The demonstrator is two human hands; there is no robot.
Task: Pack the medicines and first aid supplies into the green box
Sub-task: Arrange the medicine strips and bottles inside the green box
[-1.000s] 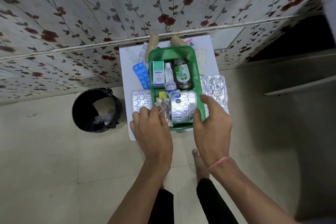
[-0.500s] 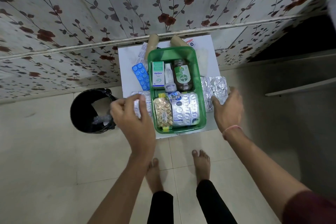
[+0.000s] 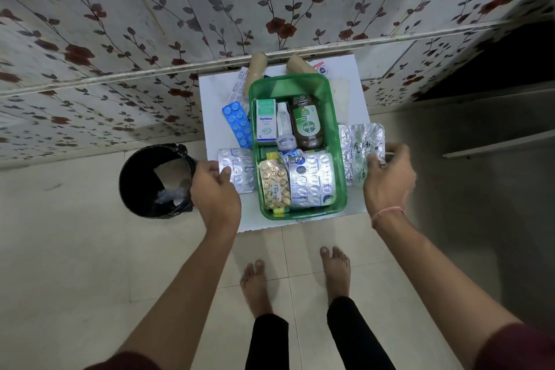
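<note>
The green box (image 3: 338,141) stands on a small white table (image 3: 214,99). Inside it lie an Optibex carton (image 3: 266,125), a brown Dettol bottle (image 3: 307,126), a white tube, a gold pill strip (image 3: 274,182) and a silver Paracetamol strip (image 3: 313,179). My left hand (image 3: 214,189) pinches the near edge of a silver blister strip (image 3: 237,168) left of the box. My right hand (image 3: 389,179) grips silver foil strips (image 3: 359,146) right of the box. A blue tablet strip (image 3: 238,125) lies further back on the left.
A black bin (image 3: 156,182) with a liner stands on the floor left of the table. Two tan bandage rolls (image 3: 256,67) and paper leaflets lie behind the box against the floral wall. My bare feet stand on the tiled floor below the table.
Both hands left the front of the box and moved apart. The left hand reached the silver strip on the left and closed on it; the right hand took hold of the foil strips on the right.
</note>
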